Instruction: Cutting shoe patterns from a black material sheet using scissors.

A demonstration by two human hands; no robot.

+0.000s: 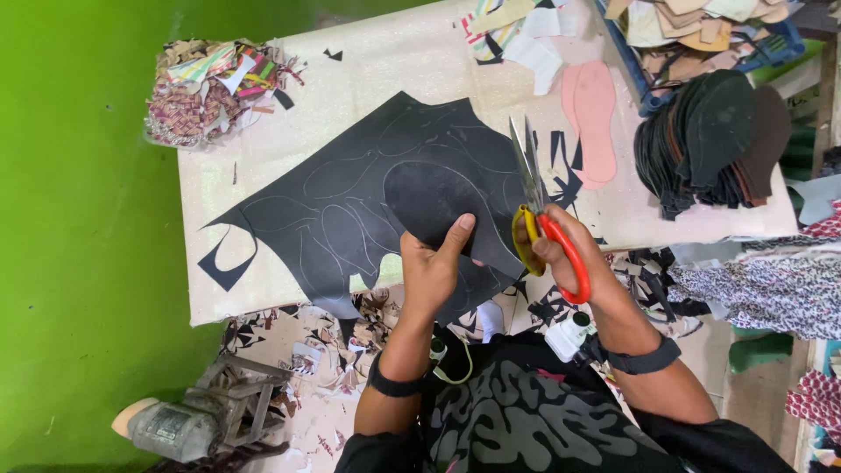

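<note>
Black sheet: thin, matte, flexible, marked with pale curved outlines, lying on the cream table and overhanging its near edge. Left hand pinches the sheet's near edge, thumb on top. Right hand fingers clenched through the handles of 1 pair of scissors, orange and yellow grips, blades parted at the sheet's right edge. 1 pink sole shape lies beyond; stack of dark cut pieces to the right; scrap heap far left.

Pink sole template, stacked dark soles, scrap pile, green wall.
</note>
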